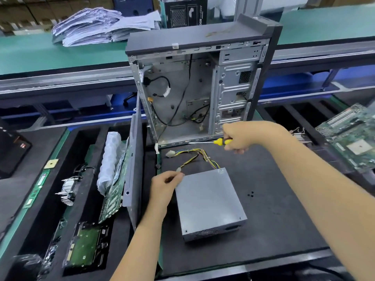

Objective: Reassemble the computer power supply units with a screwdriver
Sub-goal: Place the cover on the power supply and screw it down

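One power supply unit, mid-mat. One open computer case, back edge of mat. One screwdriver. Two hands: left hand, right hand. Three loose black screws, toward right edge. One paper stack, far bench.

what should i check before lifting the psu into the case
1. Power supply unit closed, flat on mat: ok.
2. Computer case side open, upright: ok.
3. Screwdriver gripped in right hand: ok.
4. Left hand pinching a white connector on the PSU wire harness: ok.
5. Loose screws on mat beside PSU: ok.
6. Black cables inside case clear of PSU bay: cannot tell.
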### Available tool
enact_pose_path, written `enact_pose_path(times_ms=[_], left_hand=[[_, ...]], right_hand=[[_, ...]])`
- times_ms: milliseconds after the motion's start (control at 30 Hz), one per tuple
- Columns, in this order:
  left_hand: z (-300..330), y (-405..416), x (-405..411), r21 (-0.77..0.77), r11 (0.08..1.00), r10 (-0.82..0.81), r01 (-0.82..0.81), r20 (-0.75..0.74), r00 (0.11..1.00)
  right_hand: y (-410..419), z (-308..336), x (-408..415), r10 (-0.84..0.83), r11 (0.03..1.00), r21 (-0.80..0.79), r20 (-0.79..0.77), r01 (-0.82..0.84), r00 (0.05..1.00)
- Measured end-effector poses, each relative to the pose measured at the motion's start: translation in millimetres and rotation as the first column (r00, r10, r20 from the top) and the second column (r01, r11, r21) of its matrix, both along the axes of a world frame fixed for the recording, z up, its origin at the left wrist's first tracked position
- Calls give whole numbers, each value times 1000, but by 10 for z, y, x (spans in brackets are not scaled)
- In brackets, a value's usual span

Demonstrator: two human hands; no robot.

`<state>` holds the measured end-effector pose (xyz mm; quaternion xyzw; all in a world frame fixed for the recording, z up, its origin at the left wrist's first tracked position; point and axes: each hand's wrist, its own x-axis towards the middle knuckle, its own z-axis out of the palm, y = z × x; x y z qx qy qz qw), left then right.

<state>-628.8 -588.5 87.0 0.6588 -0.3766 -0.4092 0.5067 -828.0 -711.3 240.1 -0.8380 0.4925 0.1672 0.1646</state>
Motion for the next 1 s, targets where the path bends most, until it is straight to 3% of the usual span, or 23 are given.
enact_pose_path(times_ms=[67,167,300,400,467,567,833,1000], left_hand=[[-3,13,-16,71,997,11,4,-214,977],[23,-18,-43,58,998,-15,27,-189,982],[122,-122,-245,-73,997,9,10,262,965],[195,-202,-451,-43,955,-219,294,571,791],[201,-252,-552,68,899,-365,433,662,655],[173,-267,-625,111,885,-417,452,621,664],[70,-207,-619,18,902,-330,431,671,663],[47,-258,-646,76,900,-354,429,703,617]], right_hand=[[7,-417,-376,-183,983,25,75,181,980],[201,-1077,-770,-380,925,61,176,375,908],[463,-1520,-1021,-534,845,159,237,510,811],[566,-1660,-1059,-558,829,140,282,542,780],[580,-1723,-1082,-565,819,125,339,559,752],[570,-1788,-1109,-577,807,161,422,569,699],[521,-1922,-1044,-602,768,125,477,628,640],[601,-1869,-991,-570,767,119,578,631,584]])
